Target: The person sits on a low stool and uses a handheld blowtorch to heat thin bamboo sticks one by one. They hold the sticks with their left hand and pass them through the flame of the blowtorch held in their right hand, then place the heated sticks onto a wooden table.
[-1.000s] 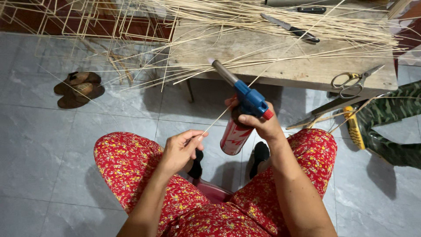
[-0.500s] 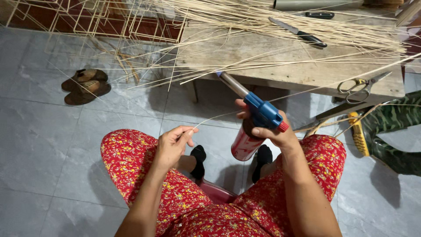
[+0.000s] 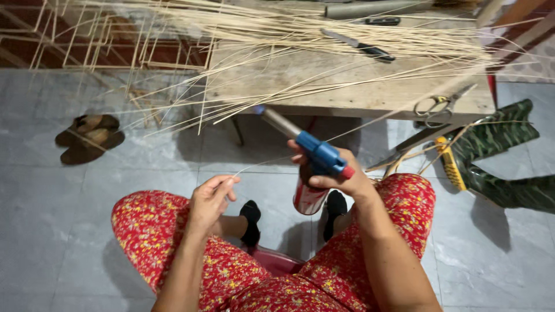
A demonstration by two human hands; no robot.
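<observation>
My right hand (image 3: pixel 341 176) grips a gas torch (image 3: pixel 309 153) with a blue head, a metal nozzle and a red and white canister below it; the nozzle points up and left toward the low wooden table (image 3: pixel 347 86). My left hand (image 3: pixel 211 199) pinches the near end of a thin bamboo strip (image 3: pixel 370 124), which runs up and right past the torch. I sit with knees apart in red flowered trousers.
A heap of thin bamboo strips (image 3: pixel 324 29) covers the table, with a knife (image 3: pixel 361 46), scissors (image 3: pixel 439 107) and a metal tube (image 3: pixel 376 8). Bamboo frames (image 3: pixel 98 40) stand at back left. Brown sandals (image 3: pixel 87 138) lie left; camouflage boots (image 3: pixel 503 162) lie right.
My right hand has carried the torch to the right and tilted its nozzle further left. My left hand has slid right and down along the strip.
</observation>
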